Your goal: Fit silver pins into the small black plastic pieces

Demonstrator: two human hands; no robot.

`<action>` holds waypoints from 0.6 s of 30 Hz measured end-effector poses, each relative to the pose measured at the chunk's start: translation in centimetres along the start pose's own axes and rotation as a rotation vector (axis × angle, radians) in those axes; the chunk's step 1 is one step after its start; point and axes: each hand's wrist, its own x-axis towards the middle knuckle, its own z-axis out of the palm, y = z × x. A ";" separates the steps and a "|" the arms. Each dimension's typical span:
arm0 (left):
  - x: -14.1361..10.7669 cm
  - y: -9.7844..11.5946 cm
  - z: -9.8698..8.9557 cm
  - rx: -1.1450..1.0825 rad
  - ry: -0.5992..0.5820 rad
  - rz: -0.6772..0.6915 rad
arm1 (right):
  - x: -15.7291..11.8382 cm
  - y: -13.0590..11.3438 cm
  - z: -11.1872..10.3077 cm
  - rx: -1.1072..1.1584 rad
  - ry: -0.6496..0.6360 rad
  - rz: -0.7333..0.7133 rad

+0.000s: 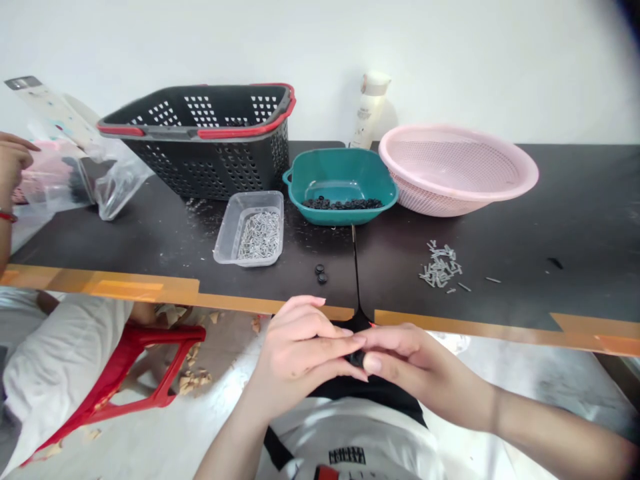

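Both hands meet in front of my lap, just off the table's front edge. My left hand [313,347] and my right hand [413,357] pinch a small round black part [356,358] between their fingertips. Fingers partly cover it. On the table above my left hand lie two small black round parts [321,273]. A teal basin [340,217] holds many black parts. To its left, a clear plastic box [227,233] contains many small metal pins [260,235]. A loose pile of similar pins [440,267] lies on the right half of the table.
A black basket with red handles [200,163] stands at the back left, a pink colander [460,167] at the back right, and a white bottle [371,110] by the wall. At the far left are a person's hand [13,160], plastic bags and a red stool [167,380].
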 end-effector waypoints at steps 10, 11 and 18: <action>-0.5 0.1 0.3 -0.001 -0.005 -0.014 | -0.3 1.8 0.9 -0.039 0.111 -0.080; -0.4 0.1 0.3 -0.009 0.001 -0.014 | -0.3 2.0 0.9 -0.031 0.114 -0.085; -0.4 0.0 0.4 -0.063 0.022 -0.004 | 0.0 3.0 0.9 0.106 0.130 -0.093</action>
